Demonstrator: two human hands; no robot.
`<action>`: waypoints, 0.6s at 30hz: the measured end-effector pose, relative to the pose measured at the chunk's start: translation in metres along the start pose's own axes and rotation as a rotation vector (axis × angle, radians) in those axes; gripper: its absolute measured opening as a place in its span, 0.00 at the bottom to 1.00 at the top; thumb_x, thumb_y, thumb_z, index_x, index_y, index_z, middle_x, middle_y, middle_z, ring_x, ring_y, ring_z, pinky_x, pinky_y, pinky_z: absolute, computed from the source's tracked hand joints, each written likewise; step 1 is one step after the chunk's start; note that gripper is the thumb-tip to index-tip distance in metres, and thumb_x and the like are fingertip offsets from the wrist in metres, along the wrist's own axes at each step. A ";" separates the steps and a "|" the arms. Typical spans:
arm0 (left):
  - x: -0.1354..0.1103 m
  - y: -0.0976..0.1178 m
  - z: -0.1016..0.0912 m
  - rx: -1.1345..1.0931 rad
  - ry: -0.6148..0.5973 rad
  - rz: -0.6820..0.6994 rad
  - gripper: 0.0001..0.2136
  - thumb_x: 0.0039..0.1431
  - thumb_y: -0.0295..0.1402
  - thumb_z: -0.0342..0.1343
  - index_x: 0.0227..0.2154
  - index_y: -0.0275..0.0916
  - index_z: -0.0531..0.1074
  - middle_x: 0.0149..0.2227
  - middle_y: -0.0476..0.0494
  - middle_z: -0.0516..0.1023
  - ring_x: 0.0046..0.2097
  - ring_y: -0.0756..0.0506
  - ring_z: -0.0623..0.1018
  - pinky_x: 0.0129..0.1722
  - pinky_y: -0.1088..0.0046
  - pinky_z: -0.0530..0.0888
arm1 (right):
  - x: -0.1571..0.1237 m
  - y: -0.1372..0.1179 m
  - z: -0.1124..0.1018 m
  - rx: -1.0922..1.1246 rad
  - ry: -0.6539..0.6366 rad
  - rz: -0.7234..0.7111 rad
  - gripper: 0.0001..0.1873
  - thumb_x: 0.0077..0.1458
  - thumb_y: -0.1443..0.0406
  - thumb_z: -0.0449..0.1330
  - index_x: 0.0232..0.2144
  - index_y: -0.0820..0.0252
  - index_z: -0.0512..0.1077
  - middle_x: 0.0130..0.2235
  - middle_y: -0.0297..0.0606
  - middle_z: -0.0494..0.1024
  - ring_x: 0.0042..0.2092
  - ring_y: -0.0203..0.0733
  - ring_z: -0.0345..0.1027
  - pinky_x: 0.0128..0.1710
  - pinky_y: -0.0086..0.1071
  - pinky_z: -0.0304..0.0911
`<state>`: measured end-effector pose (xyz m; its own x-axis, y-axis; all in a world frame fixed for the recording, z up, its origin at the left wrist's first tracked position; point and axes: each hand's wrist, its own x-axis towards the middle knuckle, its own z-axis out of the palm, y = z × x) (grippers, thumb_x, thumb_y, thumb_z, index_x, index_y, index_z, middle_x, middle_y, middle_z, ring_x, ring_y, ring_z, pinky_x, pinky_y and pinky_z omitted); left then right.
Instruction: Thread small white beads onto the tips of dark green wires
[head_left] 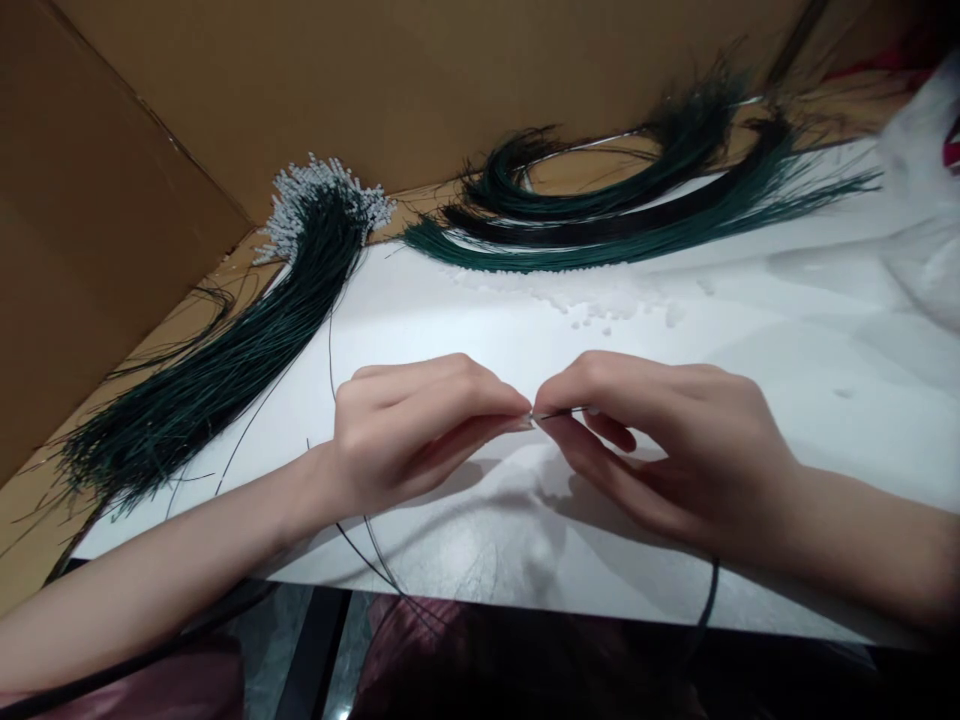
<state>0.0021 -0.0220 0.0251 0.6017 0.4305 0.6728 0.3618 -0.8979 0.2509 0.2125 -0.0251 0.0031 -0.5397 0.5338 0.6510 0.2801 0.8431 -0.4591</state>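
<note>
Both hands meet fingertip to fingertip above the white tabletop. My left hand (427, 425) is closed in a pinch on a tiny pale bead (532, 420), mostly hidden by the fingertips. My right hand (675, 440) pinches a thin dark wire (562, 412), one end of which points toward the bead. Whether the wire passes through the bead I cannot tell. Beyond the hands lies a loose heap of small white beads (592, 295). To the left rests a thick bundle of dark green wires (262, 340), tipped with clusters of white beads (330, 200).
Curved bundles of bare dark green wires (600, 235) lie along the back of the white table (840, 390). Brown cardboard walls (465, 80) stand behind and at the left. A translucent plastic bag (922, 190) sits at the right. Stray wires (375, 560) hang over the front edge.
</note>
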 end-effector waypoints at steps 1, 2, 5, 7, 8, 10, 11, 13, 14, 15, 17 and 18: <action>0.000 0.000 0.000 -0.004 -0.004 0.005 0.05 0.58 0.23 0.60 0.36 0.38 0.74 0.30 0.47 0.81 0.30 0.51 0.80 0.29 0.79 0.77 | 0.000 0.000 0.000 -0.010 -0.003 -0.005 0.07 0.59 0.75 0.55 0.37 0.62 0.70 0.29 0.30 0.69 0.25 0.29 0.53 0.29 0.24 0.59; 0.000 -0.001 0.000 -0.005 -0.004 0.011 0.05 0.58 0.23 0.60 0.36 0.38 0.75 0.30 0.47 0.81 0.30 0.51 0.80 0.29 0.80 0.76 | -0.001 0.001 0.000 -0.020 -0.007 -0.008 0.07 0.59 0.75 0.55 0.37 0.62 0.70 0.29 0.30 0.68 0.25 0.29 0.53 0.29 0.24 0.59; -0.001 -0.001 0.000 -0.002 -0.019 0.005 0.04 0.58 0.23 0.60 0.35 0.36 0.75 0.28 0.46 0.81 0.29 0.52 0.80 0.28 0.80 0.75 | -0.001 0.002 0.001 -0.022 -0.016 -0.021 0.09 0.57 0.77 0.54 0.37 0.61 0.69 0.29 0.31 0.69 0.26 0.29 0.54 0.28 0.24 0.58; -0.001 0.000 0.000 -0.005 -0.033 -0.005 0.03 0.59 0.23 0.59 0.34 0.35 0.75 0.27 0.46 0.81 0.28 0.52 0.79 0.27 0.79 0.74 | -0.002 0.003 0.001 -0.020 -0.016 -0.031 0.10 0.56 0.78 0.53 0.36 0.61 0.68 0.30 0.31 0.68 0.27 0.30 0.55 0.27 0.24 0.57; -0.001 0.000 -0.001 -0.005 -0.044 -0.016 0.03 0.59 0.23 0.59 0.34 0.35 0.75 0.27 0.46 0.80 0.28 0.51 0.79 0.27 0.79 0.74 | -0.002 0.003 0.002 -0.020 -0.017 -0.034 0.10 0.56 0.78 0.53 0.36 0.60 0.68 0.29 0.31 0.68 0.27 0.30 0.55 0.27 0.24 0.57; -0.001 0.001 -0.001 -0.005 -0.063 -0.032 0.03 0.59 0.23 0.59 0.34 0.36 0.75 0.27 0.46 0.81 0.28 0.52 0.79 0.27 0.79 0.74 | -0.003 0.004 0.002 -0.022 -0.017 -0.038 0.11 0.55 0.78 0.53 0.36 0.60 0.67 0.29 0.31 0.67 0.27 0.30 0.54 0.26 0.25 0.55; -0.001 0.001 -0.001 -0.003 -0.074 -0.038 0.03 0.59 0.24 0.59 0.34 0.36 0.75 0.28 0.46 0.81 0.29 0.52 0.79 0.27 0.80 0.74 | -0.003 0.004 0.003 -0.021 -0.017 -0.043 0.12 0.54 0.79 0.53 0.36 0.60 0.67 0.29 0.31 0.66 0.27 0.30 0.53 0.26 0.25 0.54; -0.001 0.001 -0.001 0.003 -0.076 -0.039 0.02 0.59 0.24 0.59 0.34 0.37 0.75 0.28 0.46 0.80 0.28 0.52 0.79 0.27 0.80 0.73 | -0.004 0.004 0.003 -0.019 -0.022 -0.052 0.13 0.53 0.80 0.53 0.37 0.61 0.67 0.29 0.30 0.65 0.27 0.30 0.52 0.26 0.25 0.54; -0.001 0.001 -0.001 0.007 -0.078 -0.036 0.02 0.60 0.24 0.59 0.34 0.37 0.74 0.27 0.47 0.80 0.28 0.52 0.79 0.27 0.81 0.73 | -0.004 0.004 0.003 -0.022 -0.025 -0.055 0.14 0.52 0.80 0.53 0.37 0.61 0.67 0.29 0.30 0.65 0.27 0.30 0.52 0.26 0.25 0.54; -0.002 0.001 -0.001 0.010 -0.080 -0.031 0.02 0.60 0.24 0.59 0.34 0.37 0.74 0.27 0.47 0.80 0.28 0.53 0.79 0.27 0.81 0.73 | -0.004 0.004 0.003 -0.025 -0.030 -0.058 0.15 0.51 0.81 0.53 0.37 0.61 0.67 0.29 0.30 0.65 0.28 0.30 0.52 0.26 0.25 0.54; -0.002 0.001 -0.001 0.015 -0.087 -0.032 0.03 0.61 0.24 0.58 0.34 0.38 0.74 0.28 0.48 0.80 0.28 0.53 0.78 0.27 0.81 0.73 | -0.005 0.005 0.003 -0.036 -0.038 -0.065 0.16 0.49 0.81 0.52 0.38 0.60 0.66 0.30 0.30 0.65 0.29 0.31 0.53 0.27 0.25 0.54; -0.002 0.001 -0.001 0.016 -0.089 -0.034 0.03 0.61 0.25 0.57 0.34 0.38 0.74 0.27 0.48 0.80 0.28 0.53 0.78 0.26 0.81 0.73 | -0.005 0.006 0.004 -0.049 -0.043 -0.070 0.18 0.48 0.81 0.51 0.38 0.60 0.66 0.30 0.30 0.65 0.29 0.31 0.53 0.27 0.25 0.54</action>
<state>0.0006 -0.0238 0.0245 0.6496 0.4674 0.5996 0.3936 -0.8815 0.2607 0.2140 -0.0233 -0.0049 -0.5928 0.4710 0.6533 0.2782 0.8810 -0.3826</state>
